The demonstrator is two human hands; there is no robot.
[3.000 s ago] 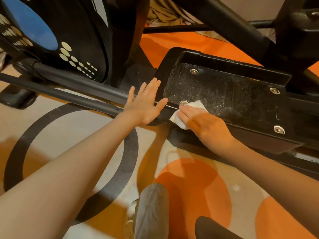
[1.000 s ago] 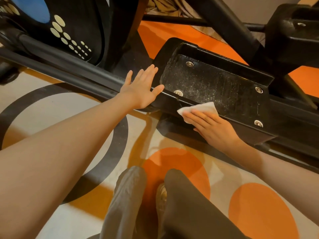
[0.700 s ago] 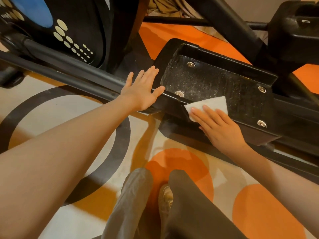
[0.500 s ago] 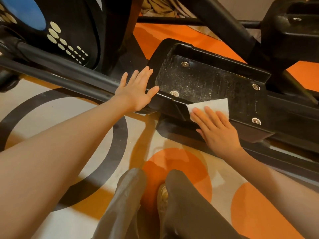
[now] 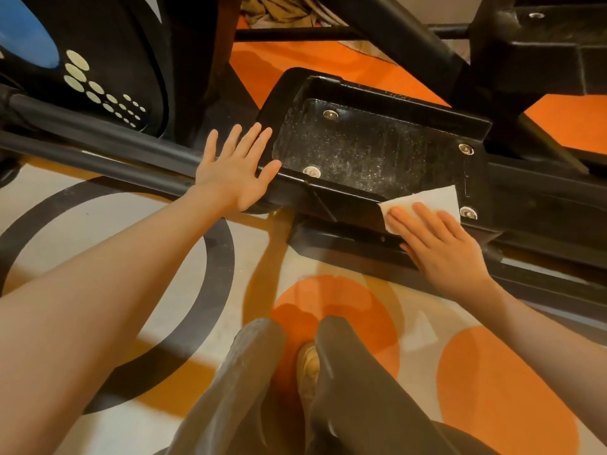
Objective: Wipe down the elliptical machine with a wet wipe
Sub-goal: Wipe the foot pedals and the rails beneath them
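Observation:
The elliptical's black foot pedal is a shallow tray with several silver bolts and a dusty, speckled floor. A white wet wipe lies over the pedal's near rim toward its right end. My right hand presses flat on the wipe with straight fingers. My left hand rests flat, fingers spread, against the pedal's left end and the rail beside it.
The black flywheel housing with a blue disc and pale dots stands at the upper left. Black rails run along the floor. The second pedal is at the upper right. My knees are bent over the orange-patterned floor.
My right hand has slid the wipe rightward along the pedal's near rim, from near the left bolt to near the right bolt. My left hand has stayed in place.

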